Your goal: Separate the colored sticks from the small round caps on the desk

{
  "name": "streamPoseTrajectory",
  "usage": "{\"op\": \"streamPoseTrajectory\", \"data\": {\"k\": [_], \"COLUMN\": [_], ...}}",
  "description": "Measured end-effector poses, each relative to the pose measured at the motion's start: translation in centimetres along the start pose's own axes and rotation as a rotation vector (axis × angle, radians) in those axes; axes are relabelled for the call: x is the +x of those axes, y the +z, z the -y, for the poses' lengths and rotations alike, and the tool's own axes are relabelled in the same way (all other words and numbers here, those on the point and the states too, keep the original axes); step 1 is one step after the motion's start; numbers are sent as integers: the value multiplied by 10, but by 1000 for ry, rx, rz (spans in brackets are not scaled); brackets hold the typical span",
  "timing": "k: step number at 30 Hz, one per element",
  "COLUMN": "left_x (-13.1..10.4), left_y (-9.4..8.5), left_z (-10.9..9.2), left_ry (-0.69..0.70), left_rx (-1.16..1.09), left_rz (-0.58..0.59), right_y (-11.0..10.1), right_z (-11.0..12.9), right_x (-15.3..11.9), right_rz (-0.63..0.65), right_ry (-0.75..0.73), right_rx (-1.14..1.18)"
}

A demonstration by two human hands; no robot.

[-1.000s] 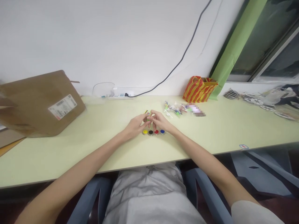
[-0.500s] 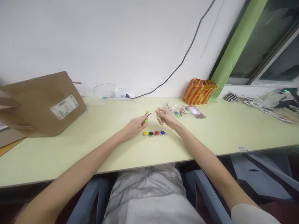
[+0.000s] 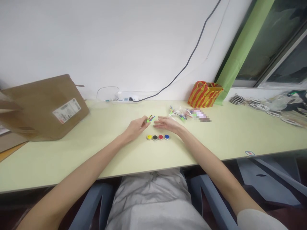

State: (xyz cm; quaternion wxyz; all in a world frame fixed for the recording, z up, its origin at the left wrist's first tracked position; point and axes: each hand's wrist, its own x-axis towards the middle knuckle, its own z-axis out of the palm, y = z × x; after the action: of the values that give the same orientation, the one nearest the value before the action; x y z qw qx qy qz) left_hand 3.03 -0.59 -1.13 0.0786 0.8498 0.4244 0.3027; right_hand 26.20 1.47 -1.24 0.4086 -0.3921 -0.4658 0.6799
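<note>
My left hand (image 3: 137,127) pinches a small bundle of thin coloured sticks (image 3: 151,118), with yellow, black, red, blue and green showing. Their exact kind is too small to make out. Just right of the bundle is my right hand (image 3: 168,124), its fingers stretched out and apart, nothing visible in it. Below both hands, several small round pieces stand in a row on the table: a yellow one (image 3: 149,137), a black one (image 3: 155,137), a red one (image 3: 161,137) and a blue one (image 3: 167,137).
Plastic bags of small coloured parts (image 3: 181,113) lie beyond my right hand. A cardboard box (image 3: 45,108) occupies the table's left side. At the wall are a power strip (image 3: 123,99) with a black cable (image 3: 177,74) and a red-yellow striped bag (image 3: 203,95). Wheel-like discs (image 3: 260,105) lie far right.
My right hand has gone from curled fingers to stretched-out ones and shifted slightly left and down. My left hand has moved a little left, still holding the sticks.
</note>
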Motion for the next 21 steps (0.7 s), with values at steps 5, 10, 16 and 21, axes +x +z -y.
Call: {"op": "streamPoseTrajectory", "data": {"k": [5,10,16,21], "left_x": [0,1,-1,-3], "left_y": [1,1,1,4], "left_z": [3,4,-8,-14], "left_ry": [14,15,12,27], "left_rx": [-48,-84,-101,-128], "left_rz": [-5,-50,-39,-31], "right_y": [-4,-3,17,19], "right_z": [-5,-1,0,-3], "right_x": [1,-4,-14,-12], "right_rz": [-40,183,291,290], "right_ry": [-92,-303,-428,-434], "right_rx": [-132,-425,-437,-430]}}
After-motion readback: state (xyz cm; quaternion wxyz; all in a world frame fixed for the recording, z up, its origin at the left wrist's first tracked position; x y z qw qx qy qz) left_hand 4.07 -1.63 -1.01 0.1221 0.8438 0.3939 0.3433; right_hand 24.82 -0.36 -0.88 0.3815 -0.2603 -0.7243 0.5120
